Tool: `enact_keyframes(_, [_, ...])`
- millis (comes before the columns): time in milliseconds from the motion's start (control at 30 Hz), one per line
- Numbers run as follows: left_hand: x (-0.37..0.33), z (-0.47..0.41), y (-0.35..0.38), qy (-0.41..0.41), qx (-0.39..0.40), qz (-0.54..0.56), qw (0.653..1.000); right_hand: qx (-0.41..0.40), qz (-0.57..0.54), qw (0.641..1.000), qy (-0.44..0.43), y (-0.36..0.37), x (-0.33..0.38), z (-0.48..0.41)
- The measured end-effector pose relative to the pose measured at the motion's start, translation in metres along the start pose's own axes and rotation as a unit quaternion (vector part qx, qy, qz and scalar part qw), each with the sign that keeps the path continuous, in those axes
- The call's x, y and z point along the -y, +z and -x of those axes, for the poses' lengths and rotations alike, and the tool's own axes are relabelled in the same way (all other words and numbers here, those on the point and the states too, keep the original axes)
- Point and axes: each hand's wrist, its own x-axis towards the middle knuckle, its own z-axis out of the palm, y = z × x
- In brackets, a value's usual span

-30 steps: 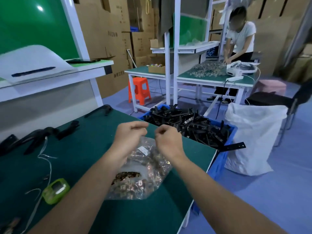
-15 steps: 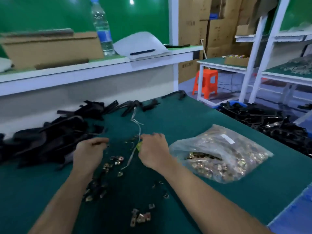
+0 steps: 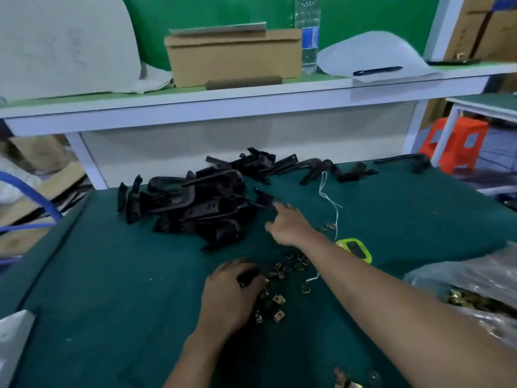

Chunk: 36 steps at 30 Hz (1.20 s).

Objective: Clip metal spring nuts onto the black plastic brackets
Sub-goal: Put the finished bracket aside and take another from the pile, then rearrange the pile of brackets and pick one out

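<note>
Left hand [image 3: 232, 292]: palm down on the green table [image 3: 112, 303], fingers curled and clenched on a small dark part [image 3: 247, 276]. I cannot tell whether it is a bracket. The loose spring nuts [image 3: 278, 301] lie touching and just to the right of this grip, some of them under the fingertips.

Right hand [image 3: 291, 225]: released, holding nothing, index finger extended. The pile of black brackets [image 3: 195, 203] lies directly ahead and to the left of it, with the nearest bracket at the tip of the index finger. I cannot tell whether they touch. A green device [image 3: 354, 249] sits just right of the wrist, and the bag of nuts [image 3: 461, 275] lies well to the right of the forearm.

Change from half a second ago: the right hand has left the spot by the green device and gone forward to the pile. The left hand has drawn back from the pile's edge onto the nuts.

Pose: the right arm is stretched out long across the table. The left forearm is short and close in, with the wrist bent down.
</note>
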Motion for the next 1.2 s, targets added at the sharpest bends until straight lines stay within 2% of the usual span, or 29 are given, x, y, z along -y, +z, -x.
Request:
enact_keyframes(100, [0.001,-0.002,0.002,0.053,0.076,-0.032,0.995,0.025,0.008,1.0,-0.01,0.005,0.014,-0.026])
enact_keyframes(167, [0.003,-0.003,0.004,0.073,0.087,-0.002,0.994,0.028,0.023,0.999,-0.021,0.009,0.023,-0.042])
enact_keyframes(333, [0.002,0.001,0.009,0.041,0.052,0.077,0.995,0.008,0.035,0.999,-0.034,0.025,0.032,-0.064])
enact_keyframes(500, [0.001,0.002,0.013,0.055,-0.024,0.004,0.998,-0.102,0.129,0.986,-0.027,0.031,0.028,-0.059])
enact_keyframes(600, [0.0,0.001,0.009,0.027,-0.058,0.013,0.998,-0.137,0.184,0.973,-0.01,0.028,0.021,-0.046])
enact_keyframes(700, [-0.001,0.0,0.004,-0.016,-0.066,0.066,0.996,-0.121,0.198,0.973,-0.01,0.024,0.017,-0.036])
enact_keyframes(833, [-0.002,0.003,0.002,-0.006,-0.067,0.073,0.995,-0.109,0.168,0.979,-0.035,0.014,0.029,-0.043])
enact_keyframes(933, [0.0,0.004,0.001,-0.014,-0.069,0.056,0.996,-0.027,0.084,0.993,-0.078,0.012,0.044,-0.054])
enact_keyframes(1033, [0.002,0.001,-0.003,-0.011,-0.098,0.034,0.995,0.043,0.025,0.996,-0.073,0.014,0.057,-0.065])
enact_keyframes(1200, [0.011,-0.007,-0.003,-0.007,-0.091,-0.018,0.996,0.023,0.066,0.994,-0.087,0.017,0.058,-0.072])
